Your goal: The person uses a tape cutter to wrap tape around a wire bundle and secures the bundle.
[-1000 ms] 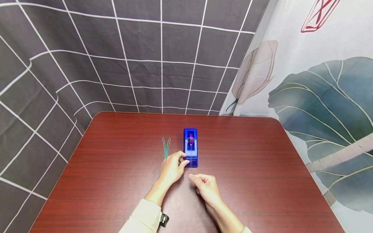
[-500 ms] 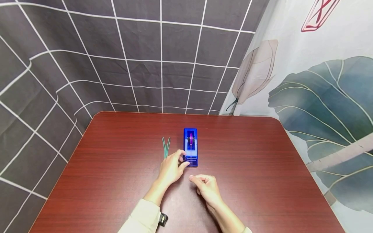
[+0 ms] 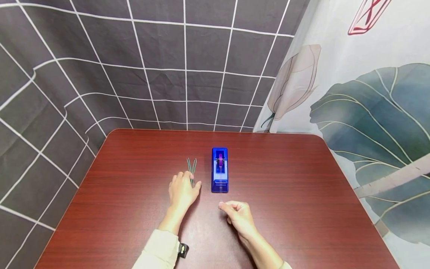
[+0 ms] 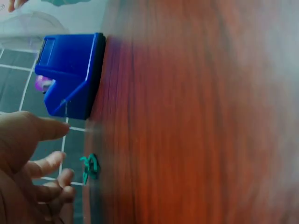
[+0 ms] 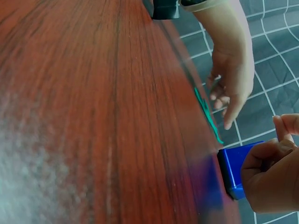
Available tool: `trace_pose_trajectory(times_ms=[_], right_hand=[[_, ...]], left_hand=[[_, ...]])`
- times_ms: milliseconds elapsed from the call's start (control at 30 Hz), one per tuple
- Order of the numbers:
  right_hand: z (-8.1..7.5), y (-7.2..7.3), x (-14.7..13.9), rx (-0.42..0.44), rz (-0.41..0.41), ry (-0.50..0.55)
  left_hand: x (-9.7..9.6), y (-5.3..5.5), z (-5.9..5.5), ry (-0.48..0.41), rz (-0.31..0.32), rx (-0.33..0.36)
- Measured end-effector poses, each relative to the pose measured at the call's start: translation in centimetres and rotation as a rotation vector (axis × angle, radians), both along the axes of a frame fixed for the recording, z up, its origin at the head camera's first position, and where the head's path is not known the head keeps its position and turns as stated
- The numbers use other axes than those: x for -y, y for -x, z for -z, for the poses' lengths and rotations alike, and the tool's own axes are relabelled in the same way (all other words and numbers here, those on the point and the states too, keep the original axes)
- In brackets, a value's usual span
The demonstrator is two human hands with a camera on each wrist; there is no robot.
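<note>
My left hand (image 3: 181,190), fingers loosely bent and thumb apart, is over the near end of some thin green strands that look like twist ties (image 3: 192,166). In the left wrist view a gap shows between its fingertips and the green strands (image 4: 91,167). To the right stands a blue tape dispenser (image 3: 220,183) with a purple core, untouched. My right hand (image 3: 237,216) is just in front of it, fingers curled and thumb tip against the index finger. No object shows in that pinch. In the right wrist view the right hand (image 5: 273,170) partly covers the dispenser (image 5: 238,161).
The reddish-brown wooden table (image 3: 295,194) carries these things. Behind it hangs a grey curtain (image 3: 161,86) with white grid lines, and at the right a white curtain (image 3: 336,74) with leaf prints. A black band (image 3: 183,250) is at the left sleeve.
My left hand has let go of the tape dispenser's near end and moved left, over the green strands. The right hand has stayed in place.
</note>
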State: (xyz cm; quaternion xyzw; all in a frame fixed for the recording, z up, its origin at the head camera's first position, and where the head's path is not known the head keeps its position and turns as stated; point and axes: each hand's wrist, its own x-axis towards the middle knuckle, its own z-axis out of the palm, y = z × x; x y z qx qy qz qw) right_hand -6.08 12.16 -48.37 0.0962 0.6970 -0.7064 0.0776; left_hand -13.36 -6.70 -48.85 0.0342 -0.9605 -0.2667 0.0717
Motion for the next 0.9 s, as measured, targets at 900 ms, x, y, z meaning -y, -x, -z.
trace_pose_trajectory(times_ms=[900], right_hand=[[0.33,0.10,-0.10,-0.008,-0.021,0.004]], left_hand=[[0.88,-0.14,-0.18,0.172,-0.041,0.177]])
